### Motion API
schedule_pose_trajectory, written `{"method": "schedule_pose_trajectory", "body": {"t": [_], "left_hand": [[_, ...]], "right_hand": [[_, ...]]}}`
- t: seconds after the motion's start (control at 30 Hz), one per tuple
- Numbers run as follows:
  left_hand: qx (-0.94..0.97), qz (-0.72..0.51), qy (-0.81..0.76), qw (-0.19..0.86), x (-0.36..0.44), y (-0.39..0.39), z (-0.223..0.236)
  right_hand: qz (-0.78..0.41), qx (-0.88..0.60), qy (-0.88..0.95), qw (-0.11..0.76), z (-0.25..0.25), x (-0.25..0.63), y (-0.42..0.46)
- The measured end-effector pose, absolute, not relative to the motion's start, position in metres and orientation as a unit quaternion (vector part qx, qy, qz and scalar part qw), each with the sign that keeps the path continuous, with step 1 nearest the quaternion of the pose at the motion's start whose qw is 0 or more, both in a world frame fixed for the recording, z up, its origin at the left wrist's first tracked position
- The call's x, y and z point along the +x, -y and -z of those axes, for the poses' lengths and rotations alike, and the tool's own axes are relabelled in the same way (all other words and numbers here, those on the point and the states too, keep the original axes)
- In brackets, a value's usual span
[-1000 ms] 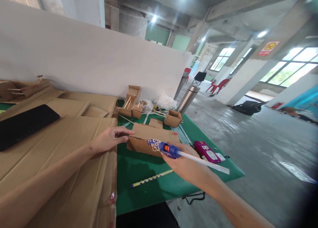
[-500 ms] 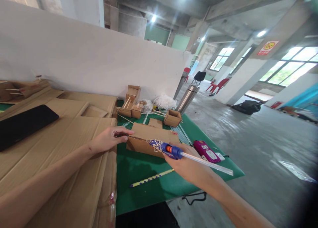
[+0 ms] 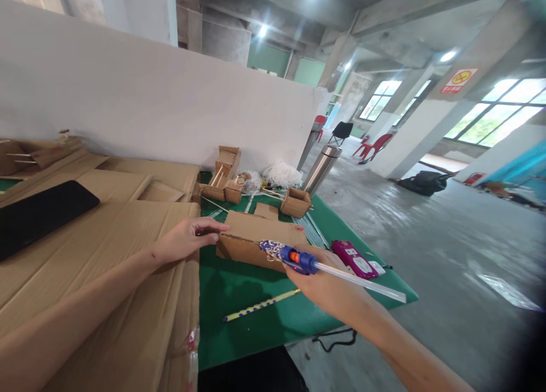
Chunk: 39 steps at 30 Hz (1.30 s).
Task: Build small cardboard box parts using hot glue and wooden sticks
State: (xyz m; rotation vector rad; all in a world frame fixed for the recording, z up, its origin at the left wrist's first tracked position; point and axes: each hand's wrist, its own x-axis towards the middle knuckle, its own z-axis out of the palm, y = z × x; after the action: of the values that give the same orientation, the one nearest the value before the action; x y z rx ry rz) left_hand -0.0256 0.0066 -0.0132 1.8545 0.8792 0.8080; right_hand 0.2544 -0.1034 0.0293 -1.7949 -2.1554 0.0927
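A green-topped desk stands against a white partition, its left part covered by large cardboard sheets with a black, flat, rounded slab lying on them. Beyond its right edge spreads a shiny grey floor, with a red chair, a black chair, a black bag, sloping-looking pillars and bright windows. On the green surface, near the sheets' edge, sits a long cardboard box; the left hand has its thumb and fingers closed around the box's left corner. The fingers of the right hand are wrapped about a blue glue gun, its nozzle at the box's front upper edge and a clear stick jutting from its back. Gun and hand hide the box's right end. Behind the box stand a small open carton, tangled white strands and a steel flask; a purple packet lies to the right, a spotted pencil in front.
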Motion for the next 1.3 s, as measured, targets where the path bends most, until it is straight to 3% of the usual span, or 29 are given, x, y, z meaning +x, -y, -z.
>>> {"method": "schedule_pose_trajectory", "body": {"t": [1.3], "left_hand": [[0.751,-0.32,-0.364,0.448,-0.025,-0.007,0.014]], "right_hand": [[-0.076,-0.659,0.722,0.198,-0.033,0.275,0.114]]}}
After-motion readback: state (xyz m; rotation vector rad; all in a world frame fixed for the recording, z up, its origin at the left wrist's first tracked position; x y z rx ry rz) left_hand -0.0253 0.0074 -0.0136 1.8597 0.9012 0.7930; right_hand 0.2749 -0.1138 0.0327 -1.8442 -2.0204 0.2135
